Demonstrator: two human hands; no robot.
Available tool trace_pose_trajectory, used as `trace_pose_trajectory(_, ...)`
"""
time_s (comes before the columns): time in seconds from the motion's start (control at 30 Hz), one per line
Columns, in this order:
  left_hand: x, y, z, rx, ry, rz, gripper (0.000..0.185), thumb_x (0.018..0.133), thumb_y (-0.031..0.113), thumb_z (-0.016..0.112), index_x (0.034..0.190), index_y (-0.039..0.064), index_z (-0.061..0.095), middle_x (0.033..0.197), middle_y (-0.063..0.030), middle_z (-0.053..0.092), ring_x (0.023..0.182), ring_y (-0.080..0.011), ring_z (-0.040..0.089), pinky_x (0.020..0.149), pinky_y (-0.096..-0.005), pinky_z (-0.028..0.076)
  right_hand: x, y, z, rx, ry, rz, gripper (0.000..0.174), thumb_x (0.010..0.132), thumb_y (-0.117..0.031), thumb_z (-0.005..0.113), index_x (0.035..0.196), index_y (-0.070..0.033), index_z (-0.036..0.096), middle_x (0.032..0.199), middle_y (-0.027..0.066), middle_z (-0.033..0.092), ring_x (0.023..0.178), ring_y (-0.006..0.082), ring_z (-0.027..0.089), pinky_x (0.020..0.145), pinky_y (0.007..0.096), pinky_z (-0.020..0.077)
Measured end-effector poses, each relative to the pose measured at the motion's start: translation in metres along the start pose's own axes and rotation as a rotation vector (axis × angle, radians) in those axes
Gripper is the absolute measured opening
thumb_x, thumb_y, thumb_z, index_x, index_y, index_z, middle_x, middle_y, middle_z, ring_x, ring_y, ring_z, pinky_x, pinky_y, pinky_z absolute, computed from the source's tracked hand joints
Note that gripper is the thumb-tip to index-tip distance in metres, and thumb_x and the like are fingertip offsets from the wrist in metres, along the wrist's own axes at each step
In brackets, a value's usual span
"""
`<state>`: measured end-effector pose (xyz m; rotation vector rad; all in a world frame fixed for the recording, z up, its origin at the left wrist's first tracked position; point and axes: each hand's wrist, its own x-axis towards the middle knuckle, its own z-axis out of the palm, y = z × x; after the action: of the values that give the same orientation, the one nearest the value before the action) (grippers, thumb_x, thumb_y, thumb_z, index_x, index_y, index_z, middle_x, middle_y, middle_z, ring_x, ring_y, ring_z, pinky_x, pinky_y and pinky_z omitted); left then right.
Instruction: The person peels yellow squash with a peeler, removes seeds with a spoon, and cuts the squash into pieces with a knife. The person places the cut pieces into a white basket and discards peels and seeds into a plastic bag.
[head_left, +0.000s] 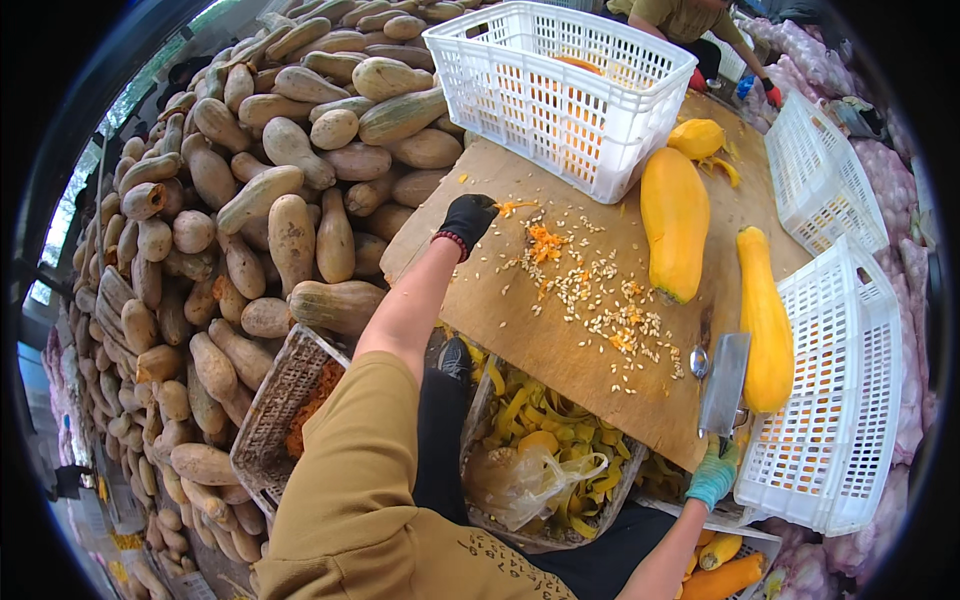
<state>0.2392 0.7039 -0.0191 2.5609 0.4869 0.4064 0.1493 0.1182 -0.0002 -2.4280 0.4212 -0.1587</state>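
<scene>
My left hand (471, 219), in a black glove, is over the left side of a wooden board (480, 169). Its fingers are closed, with a strand of orange squash pulp (516, 206) at their tips. At the board's right edge my right hand (712, 476), in a teal glove, grips the handle of a cleaver (724, 382). The blade lies flat beside a metal spoon (698, 363). Loose squash seeds (592, 300) and bits of pulp are scattered between my hands. Two peeled squashes, one thick (675, 221) and one slender (763, 322), lie towards the right.
A white plastic crate (540, 139) stands at the board's far edge; more white crates (832, 390) are on the right. Below the board, a bin (630, 469) holds peelings and a plastic bag. Unpeeled squashes (292, 232) are heaped at left. Another person (686, 22) works at the far right.
</scene>
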Motion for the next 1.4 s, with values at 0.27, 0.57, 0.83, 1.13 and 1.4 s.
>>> trace_pose_trajectory(0.27,0.065,0.013,0.062,0.482,-0.272,-0.034,0.022,0.077,0.020,0.059,0.091,0.006,0.069,0.094,-0.0159,0.066,0.090,-0.0299,0.064,0.079,-0.0371,0.051,0.006,0.018,0.001,0.163,0.027,0.096,0.015,0.088,-0.014,0.060,0.093,0.001,0.058,0.086,0.0066,0.060,0.075,0.0155,0.051,0.073,0.0295,0.0445)
trace_pose_trajectory(0.57,0.016,0.059,0.063,0.179,-0.444,0.304,0.032,0.065,0.013,0.069,0.097,0.011,0.065,0.082,-0.0148,0.062,0.089,-0.0344,0.060,0.081,-0.0397,0.048,0.002,0.022,-0.014,-0.061,0.048,0.014,0.028,0.084,-0.019,0.064,0.102,0.001,0.059,0.090,0.0132,0.065,0.078,0.0219,0.059,0.074,0.0344,0.0473)
trace_pose_trajectory(0.83,-0.009,0.111,0.050,-0.177,-0.242,0.215,0.022,0.067,0.005,0.064,0.089,0.005,0.063,0.082,-0.0113,0.062,0.073,-0.0227,0.060,0.063,-0.0322,0.049,-0.001,0.012,-0.018,-0.108,0.032,0.040,0.030,0.085,-0.027,0.063,0.104,-0.003,0.060,0.089,0.0166,0.066,0.079,0.0283,0.063,0.074,0.0379,0.0472)
trace_pose_trajectory(1.13,-0.100,0.130,-0.043,-1.025,-0.390,-0.104,0.016,0.074,-0.001,0.061,0.090,0.001,0.063,0.083,-0.0049,0.062,0.065,-0.0112,0.060,0.055,-0.0246,0.053,-0.003,0.009,-0.023,-0.116,0.059,0.035,0.035,0.085,-0.030,0.061,0.106,-0.002,0.059,0.093,0.0169,0.066,0.083,0.0319,0.063,0.076,0.0395,0.0470)
trace_pose_trajectory(1.4,-0.321,-0.023,-0.199,0.390,-0.236,-0.285,0.021,0.066,0.006,0.066,0.087,0.006,0.065,0.091,-0.0177,0.062,0.087,-0.0348,0.060,0.075,-0.0416,0.048,-0.006,0.015,-0.027,-0.121,-0.014,0.042,0.036,0.085,-0.032,0.060,0.107,-0.004,0.059,0.095,0.0187,0.065,0.085,0.0353,0.062,0.076,0.0420,0.0464)
